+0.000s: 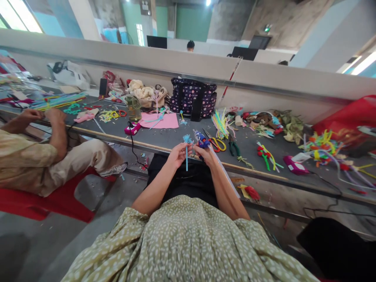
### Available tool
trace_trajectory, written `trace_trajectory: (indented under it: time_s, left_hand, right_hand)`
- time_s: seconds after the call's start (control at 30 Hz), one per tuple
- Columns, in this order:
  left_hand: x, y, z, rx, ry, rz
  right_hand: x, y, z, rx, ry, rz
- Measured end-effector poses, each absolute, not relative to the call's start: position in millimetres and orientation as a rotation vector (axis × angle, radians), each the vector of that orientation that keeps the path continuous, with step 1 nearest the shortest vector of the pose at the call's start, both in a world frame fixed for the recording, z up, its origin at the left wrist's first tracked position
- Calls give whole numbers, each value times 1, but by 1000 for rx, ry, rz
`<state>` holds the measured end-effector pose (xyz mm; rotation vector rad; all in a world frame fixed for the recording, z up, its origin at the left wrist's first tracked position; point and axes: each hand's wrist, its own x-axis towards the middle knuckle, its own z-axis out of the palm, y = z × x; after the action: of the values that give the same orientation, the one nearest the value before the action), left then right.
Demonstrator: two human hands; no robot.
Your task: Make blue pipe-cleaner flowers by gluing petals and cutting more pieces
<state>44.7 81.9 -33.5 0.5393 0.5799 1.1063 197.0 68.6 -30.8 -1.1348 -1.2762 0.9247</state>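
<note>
Between its thumb and fingers my left hand (pixel 177 156) pinches a light-blue pipe-cleaner stem (pixel 187 158) with a fringed blue tuft at its top. My right hand (pixel 206 154) is wrapped round a blue hot glue gun (pixel 201 138), its nozzle pointing up and left close to the tuft. A long translucent glue stick (pixel 225 170) trails back along my right forearm. Both hands are over the table's front edge, above my lap. Just right of the glue gun lie scissors (pixel 219 145) with red and yellow handles and green-handled pliers (pixel 234 147).
On the dark table (pixel 164 139) stand a pink sheet (pixel 164 120), a magenta box (pixel 132 128) with a cord, a patterned bag (pixel 190 98), a jar (pixel 134 109) and a pipe-cleaner bundle (pixel 221 123). At left, a co-worker (pixel 35 156) sits on a red stool (pixel 61 205).
</note>
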Motion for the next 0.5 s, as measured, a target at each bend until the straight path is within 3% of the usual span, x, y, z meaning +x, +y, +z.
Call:
trace_trajectory:
  time_s: [0.5]
  left_hand:
    - [32,64,-25,570,464,1143]
  right_hand:
    - [187,45,-20,-950,-1112,1097]
